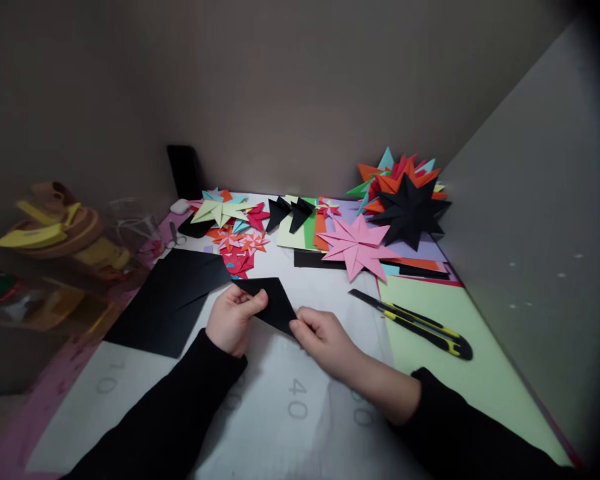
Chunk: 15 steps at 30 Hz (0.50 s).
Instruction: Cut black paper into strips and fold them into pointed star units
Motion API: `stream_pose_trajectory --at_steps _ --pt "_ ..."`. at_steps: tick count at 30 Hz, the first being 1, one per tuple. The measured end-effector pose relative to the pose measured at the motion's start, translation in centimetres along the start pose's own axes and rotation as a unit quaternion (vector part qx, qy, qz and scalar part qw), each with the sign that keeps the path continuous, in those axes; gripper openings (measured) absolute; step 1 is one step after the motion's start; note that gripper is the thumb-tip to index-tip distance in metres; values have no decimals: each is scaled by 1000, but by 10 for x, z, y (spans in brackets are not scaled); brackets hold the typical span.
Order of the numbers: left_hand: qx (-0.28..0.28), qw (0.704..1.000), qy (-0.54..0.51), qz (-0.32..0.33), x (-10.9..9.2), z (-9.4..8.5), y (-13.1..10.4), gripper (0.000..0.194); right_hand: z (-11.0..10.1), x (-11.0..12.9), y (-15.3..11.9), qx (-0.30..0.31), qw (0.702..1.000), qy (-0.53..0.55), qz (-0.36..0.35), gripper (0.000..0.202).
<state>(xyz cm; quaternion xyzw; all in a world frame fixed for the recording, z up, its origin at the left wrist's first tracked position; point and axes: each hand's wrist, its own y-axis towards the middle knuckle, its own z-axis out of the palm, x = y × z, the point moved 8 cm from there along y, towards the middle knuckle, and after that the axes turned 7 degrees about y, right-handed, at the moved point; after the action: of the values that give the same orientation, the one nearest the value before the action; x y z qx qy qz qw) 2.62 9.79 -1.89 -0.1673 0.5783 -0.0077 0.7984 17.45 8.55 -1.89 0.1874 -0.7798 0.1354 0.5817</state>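
Between my hands, above the white mat, is a piece of folded black paper (279,301) with pointed corners. My left hand (234,318) is closed on its left side, thumb lying on top of the paper. At the paper's lower right corner, my right hand (325,339) pinches the tip between thumb and fingers. Flat black paper sheets (160,300) lie to the left of my left hand. Right of my right hand, a black and yellow utility knife (415,323) rests with its blade out, partly over light green paper (480,393).
Folded paper stars stand at the back, among them a pink star (356,245) and a black star (409,210). Two folded black pieces (290,213) lie at the back middle. A dark phone-like object (184,172) leans on the wall. A brown-lidded container (75,233) stands left.
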Motion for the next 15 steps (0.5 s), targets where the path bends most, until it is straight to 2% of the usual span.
stream_pose_trajectory --at_steps 2,5,6,7,10,11,15 --pt "-44 999 -9 13 -12 -16 7 31 -1 0 -2 -8 1000 -6 -12 29" --pt "-147 985 -43 80 -33 -46 15 36 -3 -5 -3 -21 1000 -4 -10 29" --pt "-158 982 -42 97 -36 -49 15 36 -5 -7 -3 -29 1000 9 -4 28" --pt "-148 985 -19 85 -32 -46 16 38 -8 -10 -1 -45 998 32 3 28" --pt "-12 996 86 4 1 -13 10 36 -23 -16 3 -112 985 124 28 28" --pt "12 995 103 -8 11 -4 5 36 -26 -17 5 -122 981 147 31 28" --pt "65 989 124 -41 36 14 -6 36 -22 -16 7 -75 987 143 27 31"
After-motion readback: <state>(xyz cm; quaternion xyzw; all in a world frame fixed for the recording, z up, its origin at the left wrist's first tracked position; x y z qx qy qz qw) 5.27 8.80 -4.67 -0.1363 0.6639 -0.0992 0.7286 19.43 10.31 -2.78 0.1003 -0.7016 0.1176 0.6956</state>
